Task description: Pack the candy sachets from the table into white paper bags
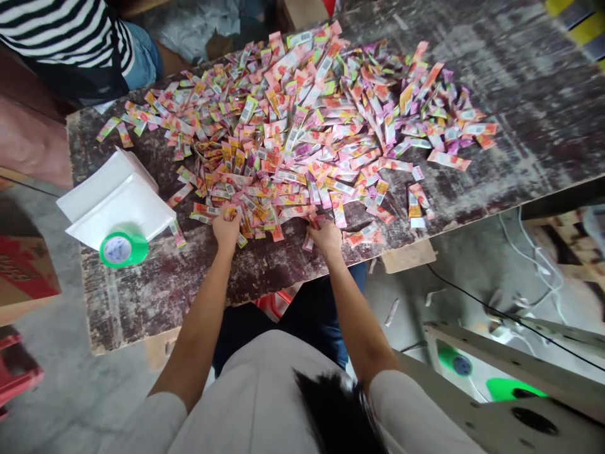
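Stick packets (293, 135), printed in pink, orange, yellow and purple, are spread in a broad heap on a worn dark tabletop (515, 94), with several lying loose at its edges. Packets at the heap's near side are grasped by both hands, the left hand (226, 228) being curled around a few and the right hand (327, 238) narrowed on others, though the exact number held cannot be told. White cartons (118, 205) are placed left of the heap, a roll of green tape (123, 247) being set against their near edge.
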### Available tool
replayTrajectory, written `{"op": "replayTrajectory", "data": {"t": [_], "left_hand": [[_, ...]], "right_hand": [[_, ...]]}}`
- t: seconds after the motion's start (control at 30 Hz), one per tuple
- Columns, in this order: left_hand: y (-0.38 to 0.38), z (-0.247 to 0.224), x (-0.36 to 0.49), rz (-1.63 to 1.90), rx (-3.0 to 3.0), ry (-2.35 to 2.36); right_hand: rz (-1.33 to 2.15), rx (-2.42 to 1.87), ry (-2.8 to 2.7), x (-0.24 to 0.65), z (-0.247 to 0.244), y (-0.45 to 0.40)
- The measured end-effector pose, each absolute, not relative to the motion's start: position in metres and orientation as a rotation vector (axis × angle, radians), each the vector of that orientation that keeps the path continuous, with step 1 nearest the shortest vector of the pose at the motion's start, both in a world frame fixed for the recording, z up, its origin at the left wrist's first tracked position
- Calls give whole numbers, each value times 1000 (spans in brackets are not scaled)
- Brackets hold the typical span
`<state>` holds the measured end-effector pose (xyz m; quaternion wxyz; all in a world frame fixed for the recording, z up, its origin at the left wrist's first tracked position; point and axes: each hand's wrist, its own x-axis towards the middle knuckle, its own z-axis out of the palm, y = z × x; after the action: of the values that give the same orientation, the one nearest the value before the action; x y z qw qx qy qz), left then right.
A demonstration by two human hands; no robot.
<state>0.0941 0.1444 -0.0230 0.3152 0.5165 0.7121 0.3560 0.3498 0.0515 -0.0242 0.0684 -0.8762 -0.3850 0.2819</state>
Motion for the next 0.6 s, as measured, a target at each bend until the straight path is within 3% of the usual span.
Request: {"op": "replayTrajectory", "data": {"t": [0.17,0.37,0.5,0.6], "left_hand": [[119,-10,52,1325,908,1642],[107,-7,40,1220,603,1523],[111,-21,63,1160,873,1748],[106,-30,68,909,1235,1936]], "right_hand": [[847,-2274,-1115,366,-26,19],[1160,-1662,-939,323,-15,46],[1021,-1823,-1247,273,-3,108],[924,-2055,-1454,250,1,139]]}}
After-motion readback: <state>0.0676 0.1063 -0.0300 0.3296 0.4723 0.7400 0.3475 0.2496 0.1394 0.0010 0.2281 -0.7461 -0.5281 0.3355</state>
